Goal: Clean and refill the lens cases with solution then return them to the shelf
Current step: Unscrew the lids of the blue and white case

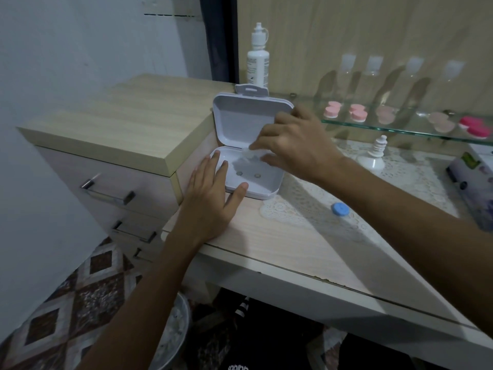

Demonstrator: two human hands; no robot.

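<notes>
A white hinged box (240,121) stands open on the desk, its lid upright against the cabinet side. My left hand (210,193) lies flat with straight fingers on the box's front left rim. My right hand (290,140) reaches into the box and pinches a small clear piece (246,153) over the tray; what the piece is I cannot make out. A blue lens case cap (340,209) lies on the lace mat to the right. Pink lens cases (333,109) sit in a row on the glass shelf (400,129). A tall white solution bottle (258,60) stands behind the box.
A drawer cabinet (120,134) stands left of the desk. A small white dropper bottle (373,156) stands under the shelf, and a printed box (474,188) lies at the far right. Clear bottles (373,76) line the shelf's back. A bin (173,329) sits under the desk.
</notes>
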